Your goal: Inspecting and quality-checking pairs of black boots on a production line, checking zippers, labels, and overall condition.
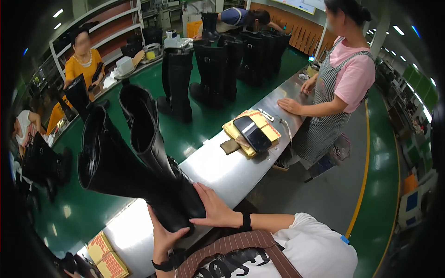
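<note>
A pair of tall black boots stands in front of me at the metal bench edge, shafts leaning to the far left with their tops gaping. My left hand [166,236] grips the foot of the left boot [116,160], its thumb laid over the front. Around the foot of the right boot [155,141] curls my right hand [214,207], fingers along the outer side and thumb toward the toe. The two boots press against each other between my hands. Parts of both feet are hidden by the hands.
A phone [251,133] rests on yellow cards on the metal bench [204,163]; another card stack [107,257] lies at lower left. More black boots [208,74] stand on the green surface [178,132] beyond. A person in pink [352,74] stands right, one in orange [83,62] far left.
</note>
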`<control>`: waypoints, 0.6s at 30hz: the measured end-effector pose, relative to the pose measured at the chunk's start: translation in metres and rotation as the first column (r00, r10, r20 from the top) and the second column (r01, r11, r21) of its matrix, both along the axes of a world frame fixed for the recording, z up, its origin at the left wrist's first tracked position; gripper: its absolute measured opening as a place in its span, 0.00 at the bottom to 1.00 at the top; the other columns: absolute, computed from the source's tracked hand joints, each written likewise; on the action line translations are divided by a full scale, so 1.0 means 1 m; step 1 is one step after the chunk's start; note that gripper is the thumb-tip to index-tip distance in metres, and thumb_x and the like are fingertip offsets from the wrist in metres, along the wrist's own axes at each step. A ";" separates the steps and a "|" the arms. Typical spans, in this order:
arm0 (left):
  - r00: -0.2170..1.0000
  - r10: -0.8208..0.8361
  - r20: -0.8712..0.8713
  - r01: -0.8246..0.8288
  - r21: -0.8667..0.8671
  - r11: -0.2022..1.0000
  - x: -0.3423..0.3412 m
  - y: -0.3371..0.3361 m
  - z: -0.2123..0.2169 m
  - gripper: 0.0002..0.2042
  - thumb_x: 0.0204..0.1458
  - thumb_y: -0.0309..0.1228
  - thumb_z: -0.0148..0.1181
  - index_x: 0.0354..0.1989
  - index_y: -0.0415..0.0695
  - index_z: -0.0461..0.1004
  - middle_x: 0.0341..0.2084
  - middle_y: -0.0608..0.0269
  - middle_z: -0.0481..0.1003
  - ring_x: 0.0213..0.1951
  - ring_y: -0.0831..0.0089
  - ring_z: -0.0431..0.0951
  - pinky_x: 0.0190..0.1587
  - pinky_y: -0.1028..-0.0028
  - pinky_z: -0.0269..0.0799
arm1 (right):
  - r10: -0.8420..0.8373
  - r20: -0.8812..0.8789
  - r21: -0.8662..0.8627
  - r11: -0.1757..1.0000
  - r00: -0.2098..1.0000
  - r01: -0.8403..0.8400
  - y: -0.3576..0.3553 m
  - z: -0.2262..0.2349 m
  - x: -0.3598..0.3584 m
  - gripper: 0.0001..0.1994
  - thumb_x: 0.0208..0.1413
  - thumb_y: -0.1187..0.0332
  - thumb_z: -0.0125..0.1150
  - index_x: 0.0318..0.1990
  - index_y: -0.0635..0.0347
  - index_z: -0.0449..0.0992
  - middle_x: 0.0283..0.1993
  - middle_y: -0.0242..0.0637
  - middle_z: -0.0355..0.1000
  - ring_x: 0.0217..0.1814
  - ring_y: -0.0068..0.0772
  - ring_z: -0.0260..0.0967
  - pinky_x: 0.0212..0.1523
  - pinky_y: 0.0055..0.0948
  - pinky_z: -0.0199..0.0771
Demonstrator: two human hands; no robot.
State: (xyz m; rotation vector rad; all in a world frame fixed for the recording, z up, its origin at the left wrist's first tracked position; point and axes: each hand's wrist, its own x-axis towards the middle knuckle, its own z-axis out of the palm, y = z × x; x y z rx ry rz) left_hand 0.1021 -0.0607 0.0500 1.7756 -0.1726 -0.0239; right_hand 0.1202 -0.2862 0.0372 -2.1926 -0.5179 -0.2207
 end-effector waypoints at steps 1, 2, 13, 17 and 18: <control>1.000 -0.002 0.008 0.002 -0.038 0.999 0.000 0.000 0.001 0.70 0.24 0.36 0.83 0.70 0.37 0.29 0.68 0.43 0.46 0.68 0.56 0.52 0.69 0.64 0.48 | -0.006 0.007 0.007 1.000 1.000 0.006 0.000 0.000 0.000 0.55 0.42 0.51 0.72 0.69 0.71 0.43 0.68 0.61 0.49 0.71 0.61 0.47 0.70 0.45 0.50; 0.999 -0.020 0.045 0.023 -0.062 0.998 0.000 0.000 0.001 0.69 0.25 0.35 0.83 0.71 0.37 0.29 0.68 0.43 0.45 0.68 0.56 0.51 0.70 0.64 0.47 | 0.002 0.014 0.025 1.000 1.000 -0.002 0.001 -0.001 0.001 0.55 0.42 0.51 0.73 0.68 0.71 0.43 0.68 0.61 0.49 0.70 0.61 0.47 0.70 0.45 0.50; 0.999 0.015 0.041 -0.022 0.154 0.988 -0.015 0.013 -0.003 0.72 0.23 0.41 0.84 0.71 0.38 0.28 0.69 0.40 0.44 0.71 0.52 0.46 0.70 0.63 0.46 | 0.004 -0.010 0.005 1.000 1.000 -0.004 0.008 0.003 0.002 0.53 0.38 0.58 0.75 0.68 0.69 0.46 0.66 0.56 0.53 0.68 0.55 0.52 0.66 0.43 0.56; 1.000 0.012 0.025 -0.016 0.178 0.984 -0.019 0.014 -0.001 0.73 0.22 0.42 0.84 0.71 0.40 0.27 0.69 0.39 0.43 0.71 0.51 0.45 0.70 0.62 0.45 | -0.007 0.006 -0.019 1.000 1.000 0.007 0.008 0.002 0.001 0.53 0.38 0.59 0.75 0.69 0.67 0.46 0.66 0.55 0.53 0.68 0.52 0.53 0.66 0.41 0.56; 1.000 0.020 0.018 -0.022 0.141 0.990 -0.018 0.014 -0.002 0.72 0.22 0.41 0.84 0.71 0.42 0.28 0.69 0.39 0.44 0.71 0.51 0.45 0.70 0.62 0.46 | -0.004 -0.012 -0.020 1.000 1.000 0.004 0.007 0.001 0.001 0.53 0.39 0.59 0.75 0.69 0.67 0.45 0.66 0.56 0.53 0.68 0.53 0.53 0.66 0.41 0.56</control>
